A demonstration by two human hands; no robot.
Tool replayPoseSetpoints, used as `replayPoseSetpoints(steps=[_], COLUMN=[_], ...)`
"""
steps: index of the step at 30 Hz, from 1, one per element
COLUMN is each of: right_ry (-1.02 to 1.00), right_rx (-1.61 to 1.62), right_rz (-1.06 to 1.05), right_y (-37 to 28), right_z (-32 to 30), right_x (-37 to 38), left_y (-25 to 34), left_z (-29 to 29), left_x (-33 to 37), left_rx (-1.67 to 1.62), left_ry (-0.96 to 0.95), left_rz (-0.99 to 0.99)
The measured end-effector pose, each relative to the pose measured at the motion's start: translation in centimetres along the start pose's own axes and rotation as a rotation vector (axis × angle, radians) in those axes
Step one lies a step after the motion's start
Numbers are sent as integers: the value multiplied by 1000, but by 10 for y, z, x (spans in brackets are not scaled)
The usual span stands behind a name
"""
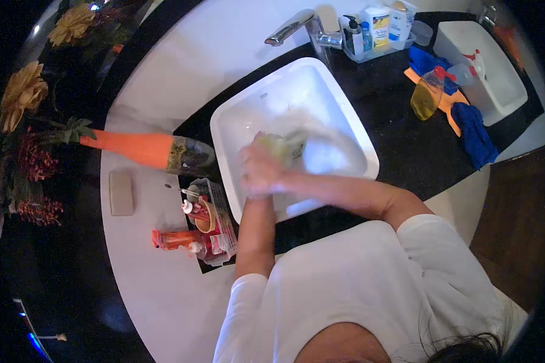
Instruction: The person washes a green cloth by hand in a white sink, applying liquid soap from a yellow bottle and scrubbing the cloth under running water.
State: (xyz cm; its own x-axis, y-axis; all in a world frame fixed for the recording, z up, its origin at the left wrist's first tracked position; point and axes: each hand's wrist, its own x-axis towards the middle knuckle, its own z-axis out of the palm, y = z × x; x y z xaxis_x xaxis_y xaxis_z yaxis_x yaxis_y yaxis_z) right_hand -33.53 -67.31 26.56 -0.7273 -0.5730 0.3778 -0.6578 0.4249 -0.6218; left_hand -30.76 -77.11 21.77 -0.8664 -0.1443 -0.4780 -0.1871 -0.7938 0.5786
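Over the left side of the white sink (366, 127), my two hands are pressed together and smeared by motion. My right hand (265, 169) lies across my left hand (254, 189) and hides most of it. A blurred yellowish thing (274, 148) shows at the right hand's closed fingers; its kind is not clear. Beside it, a streaky whitish blur (318, 139) stretches across the basin, and I cannot tell whether it is water, suds or cloth. The left hand's fingers are hidden. Behind the sink rises a chrome faucet (303, 27).
Left of the sink lie an orange-and-dark vase (133, 149) with flowers and a clear basket (227, 233) of bottles. At the back right stands a toiletry tray (369, 55). Farther right are a yellow-liquid spray bottle (426, 100), blue-and-orange cloths (473, 133) and a white bin (502, 91).
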Motion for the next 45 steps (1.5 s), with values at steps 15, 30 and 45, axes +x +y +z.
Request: replayPoseSetpoints(steps=[15, 30, 45], right_ry=[-200, -19, 139], right_rx=[51, -201, -78], right_rz=[-205, 191, -57], right_y=[23, 117, 80], right_z=[-13, -34, -47], right_x=[-5, 0, 12], left_y=[-31, 47, -51], left_z=[24, 71, 63], left_x=[20, -39, 10], left_rx=[123, 36, 551], left_ry=[-144, -115, -566], left_rz=[101, 51, 615])
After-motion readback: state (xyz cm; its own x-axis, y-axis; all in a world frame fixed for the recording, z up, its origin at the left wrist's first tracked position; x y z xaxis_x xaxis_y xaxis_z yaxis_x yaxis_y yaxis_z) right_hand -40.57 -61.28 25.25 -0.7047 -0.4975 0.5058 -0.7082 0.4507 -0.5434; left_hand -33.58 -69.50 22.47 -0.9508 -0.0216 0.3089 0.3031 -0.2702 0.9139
